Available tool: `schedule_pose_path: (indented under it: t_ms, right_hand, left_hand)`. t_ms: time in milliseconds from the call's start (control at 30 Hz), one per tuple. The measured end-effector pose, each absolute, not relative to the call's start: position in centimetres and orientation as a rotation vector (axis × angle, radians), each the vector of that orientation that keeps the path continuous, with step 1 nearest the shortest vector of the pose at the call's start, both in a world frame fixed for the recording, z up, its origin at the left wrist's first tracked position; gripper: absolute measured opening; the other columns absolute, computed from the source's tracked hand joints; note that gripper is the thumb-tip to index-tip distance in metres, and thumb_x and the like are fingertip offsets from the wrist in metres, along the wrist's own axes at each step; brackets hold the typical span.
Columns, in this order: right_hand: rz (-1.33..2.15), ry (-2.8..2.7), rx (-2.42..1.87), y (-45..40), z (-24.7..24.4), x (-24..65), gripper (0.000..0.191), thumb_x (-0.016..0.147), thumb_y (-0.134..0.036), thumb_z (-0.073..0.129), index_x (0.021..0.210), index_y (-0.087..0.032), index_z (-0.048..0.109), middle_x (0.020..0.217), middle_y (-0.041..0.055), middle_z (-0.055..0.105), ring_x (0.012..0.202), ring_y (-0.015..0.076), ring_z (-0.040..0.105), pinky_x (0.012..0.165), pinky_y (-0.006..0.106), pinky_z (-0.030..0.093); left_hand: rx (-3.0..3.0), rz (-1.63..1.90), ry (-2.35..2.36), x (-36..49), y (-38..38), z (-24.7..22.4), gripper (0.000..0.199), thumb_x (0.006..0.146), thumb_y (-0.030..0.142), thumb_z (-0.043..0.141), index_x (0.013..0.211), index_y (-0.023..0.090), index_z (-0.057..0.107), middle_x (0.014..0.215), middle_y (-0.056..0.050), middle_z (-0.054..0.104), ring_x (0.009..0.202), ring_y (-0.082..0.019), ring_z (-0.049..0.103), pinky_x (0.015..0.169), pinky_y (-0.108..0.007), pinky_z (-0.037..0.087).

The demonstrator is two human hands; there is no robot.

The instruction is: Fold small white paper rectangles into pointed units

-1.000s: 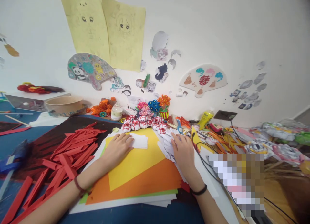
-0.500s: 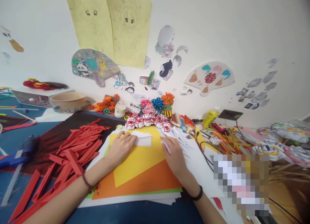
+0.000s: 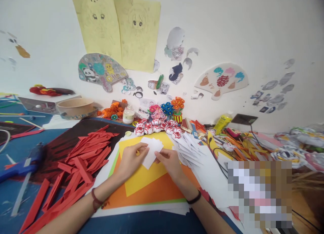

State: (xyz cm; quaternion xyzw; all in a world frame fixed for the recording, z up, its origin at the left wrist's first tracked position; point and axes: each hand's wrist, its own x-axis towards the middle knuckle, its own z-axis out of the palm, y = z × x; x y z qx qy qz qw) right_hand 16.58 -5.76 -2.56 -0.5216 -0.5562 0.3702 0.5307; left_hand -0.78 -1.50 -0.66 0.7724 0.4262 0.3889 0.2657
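Note:
Between my two hands is a small white paper (image 3: 152,153), turned with one corner pointing down. My left hand (image 3: 133,158) pinches its left edge with thumb and finger. On the right side, my right hand (image 3: 170,162) grips the paper's edge. Beneath lie a yellow sheet (image 3: 136,183) and an orange sheet (image 3: 152,195). White folded strips (image 3: 189,149) are heaped to the right of my right hand. Red folded strips (image 3: 88,146) are piled to the left of my left hand.
Behind the sheets sit red-and-white paper pieces (image 3: 148,127), paper flowers (image 3: 167,108) and a small jar (image 3: 128,115). A blue glue gun (image 3: 32,163) lies at the left. A yellow bottle (image 3: 223,123) and a black cable (image 3: 217,159) are at the right.
My hands have come closer together. The white paper has been lifted from the sheets and turned, and my right hand has moved left onto it. The view has shifted slightly.

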Motion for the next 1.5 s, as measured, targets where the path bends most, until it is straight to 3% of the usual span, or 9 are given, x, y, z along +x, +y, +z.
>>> schedule_pose_path:
  t_ms: [200, 367, 467, 633, 733, 933, 1100, 1300, 1500]
  right_hand:
    - [0.965, -1.296, -1.278, -6.4, -3.4, 16.5, 0.043, 0.086, -0.053, 0.059, 0.071, -0.016, 0.072, 0.07, 0.0085, 0.074, 0.066, 0.0229, 0.07, 0.069, 0.035, 0.055]
    - [1.033, -1.288, -1.177, -6.8, -2.8, 16.6, 0.042, 0.087, -0.055, 0.058, 0.085, -0.017, 0.074, 0.079, 0.0075, 0.074, 0.077, 0.0235, 0.072, 0.077, 0.036, 0.057]
    - [1.042, -1.268, -1.18, -6.9, -2.8, 16.7, 0.041, 0.087, -0.055, 0.058, 0.084, -0.017, 0.073, 0.081, 0.0074, 0.074, 0.078, 0.0229, 0.071, 0.078, 0.035, 0.057]
    - [0.992, -1.242, -1.263, -6.6, -3.3, 17.1, 0.045, 0.087, -0.058, 0.057, 0.075, -0.016, 0.07, 0.071, 0.0076, 0.073, 0.069, 0.0217, 0.07, 0.071, 0.033, 0.057]
    - [0.942, -1.319, -1.301, -6.7, -3.0, 17.4, 0.048, 0.089, -0.057, 0.054, 0.071, -0.016, 0.069, 0.068, 0.0072, 0.071, 0.066, 0.0206, 0.068, 0.067, 0.031, 0.054]
    - [1.107, -1.469, -1.159, -7.7, -1.2, 17.0, 0.041, 0.092, -0.054, 0.052, 0.091, -0.018, 0.071, 0.071, 0.0021, 0.066, 0.062, 0.0166, 0.063, 0.06, 0.027, 0.05]
    - [1.131, -1.486, -1.117, -7.9, -1.3, 16.5, 0.036, 0.091, -0.052, 0.054, 0.089, -0.021, 0.072, 0.068, 0.0008, 0.065, 0.062, 0.0171, 0.063, 0.061, 0.028, 0.05]
    - [1.066, -1.361, -1.181, -7.3, -2.4, 16.6, 0.033, 0.084, -0.05, 0.064, 0.072, -0.02, 0.068, 0.063, 0.0014, 0.066, 0.058, 0.0172, 0.062, 0.058, 0.028, 0.05]
    - [0.98, -1.471, -1.191, -7.8, -2.4, 16.2, 0.039, 0.091, -0.046, 0.056, 0.065, -0.019, 0.064, 0.06, 0.0017, 0.065, 0.054, 0.0161, 0.06, 0.056, 0.027, 0.048]
  left_hand:
    - [2.79, 1.123, 1.197, -0.8, -2.1, -2.1, 0.024, 0.095, 0.026, 0.049, 0.104, 0.015, 0.068, 0.073, -0.006, 0.072, 0.063, -0.019, 0.064, 0.062, -0.03, 0.041]
    - [3.226, 1.001, 0.913, -0.7, -2.8, -2.4, 0.03, 0.096, 0.013, 0.042, 0.122, 0.015, 0.057, 0.11, -0.012, 0.071, 0.082, -0.02, 0.067, 0.065, -0.031, 0.043]
    - [3.249, 0.963, 0.891, -0.5, -2.8, -2.5, 0.032, 0.096, 0.014, 0.043, 0.125, 0.016, 0.055, 0.115, -0.012, 0.069, 0.086, -0.022, 0.065, 0.068, -0.033, 0.046]
    - [3.074, 0.946, 0.869, -0.5, -3.1, -1.9, 0.028, 0.096, 0.022, 0.045, 0.121, 0.023, 0.059, 0.109, -0.007, 0.069, 0.082, -0.02, 0.061, 0.072, -0.033, 0.049]
    - [2.815, 1.068, 0.858, -0.6, -3.3, -1.3, 0.022, 0.097, 0.025, 0.046, 0.109, 0.021, 0.063, 0.101, -0.007, 0.07, 0.083, -0.019, 0.06, 0.075, -0.032, 0.048]
    - [2.071, 1.006, 0.969, -0.4, -3.0, -0.9, 0.022, 0.094, 0.036, 0.053, 0.105, 0.021, 0.065, 0.097, -0.003, 0.069, 0.079, -0.016, 0.06, 0.067, -0.026, 0.047]
    - [1.804, 0.941, 0.826, 0.0, -2.6, -1.5, 0.026, 0.09, 0.042, 0.058, 0.095, 0.019, 0.07, 0.094, -0.005, 0.07, 0.085, -0.018, 0.061, 0.075, -0.027, 0.048]
    - [1.523, 0.927, 0.866, 0.4, -3.0, -1.5, 0.029, 0.083, 0.045, 0.065, 0.081, 0.016, 0.069, 0.069, -0.001, 0.065, 0.059, -0.012, 0.053, 0.054, -0.022, 0.042]
    - [1.438, 0.943, 0.843, 0.6, -3.4, -1.6, 0.032, 0.085, 0.046, 0.063, 0.076, 0.015, 0.065, 0.063, 0.0, 0.064, 0.055, -0.012, 0.055, 0.051, -0.021, 0.041]
